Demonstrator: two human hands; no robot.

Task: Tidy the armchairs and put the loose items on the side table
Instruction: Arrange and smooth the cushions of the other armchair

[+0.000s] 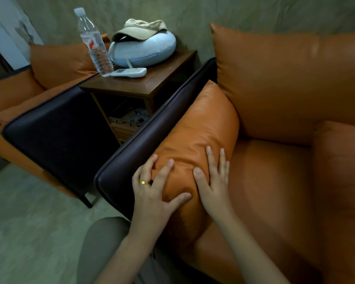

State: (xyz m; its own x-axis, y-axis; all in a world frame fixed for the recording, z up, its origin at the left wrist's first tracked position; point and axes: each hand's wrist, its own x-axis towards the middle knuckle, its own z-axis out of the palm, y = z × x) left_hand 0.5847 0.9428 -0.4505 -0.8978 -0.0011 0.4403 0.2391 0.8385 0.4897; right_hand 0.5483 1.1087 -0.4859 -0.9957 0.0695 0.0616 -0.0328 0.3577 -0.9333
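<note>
An orange leather arm cushion (201, 128) lies along the dark brown side frame (152, 128) of the near armchair. My left hand (154, 189), with a gold ring, presses spread fingers on the cushion's front end. My right hand (213, 181) lies flat on the same cushion just to the right, fingers straight. The wooden side table (152, 83) stands between the two armchairs. On it are a clear water bottle (94, 44), a white remote (129, 72), a light blue neck pillow (146, 50) and a beige cap (139, 29) on top of the pillow.
The orange back cushion (285, 78) and seat cushion (275, 185) fill the right. A second armchair (49, 111) stands at the left with its own orange cushions. Papers lie on the table's lower shelf (129, 119). Pale floor (33, 232) is at the lower left.
</note>
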